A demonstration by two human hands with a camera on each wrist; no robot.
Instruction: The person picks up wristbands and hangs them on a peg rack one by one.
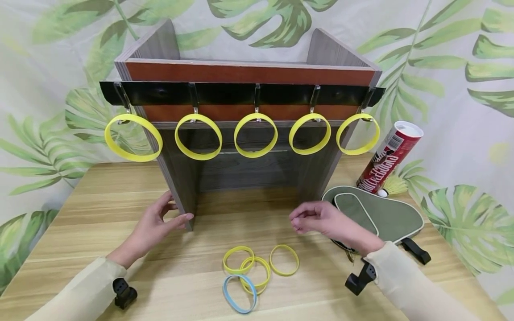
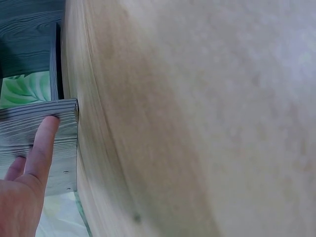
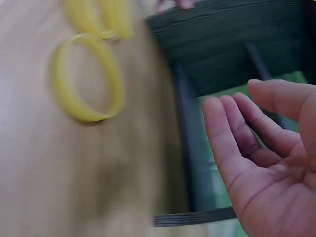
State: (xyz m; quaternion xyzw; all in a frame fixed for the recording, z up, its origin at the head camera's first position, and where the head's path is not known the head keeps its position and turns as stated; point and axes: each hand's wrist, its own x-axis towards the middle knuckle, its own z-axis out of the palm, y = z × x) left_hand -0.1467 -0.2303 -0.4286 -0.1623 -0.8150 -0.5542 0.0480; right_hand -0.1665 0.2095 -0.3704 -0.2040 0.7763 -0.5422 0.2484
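Observation:
My left hand holds the lower front of the left side panel of a grey wooden shelf. Its thumb lies across the panel's front edge, and the other fingers are at the outer side. My right hand, fingers loosely bent, hovers in front of the right panel with nothing in it; the right wrist view shows a gap between thumb and fingers. Several yellow wristbands hang from hooks on a black strip. Three yellow wristbands and a blue wristband lie on the table between my hands.
A green racket-shaped case lies at the right. Behind it stand a red tube and a yellow shuttlecock. The wooden table meets a leaf-patterned cloth at the back and sides.

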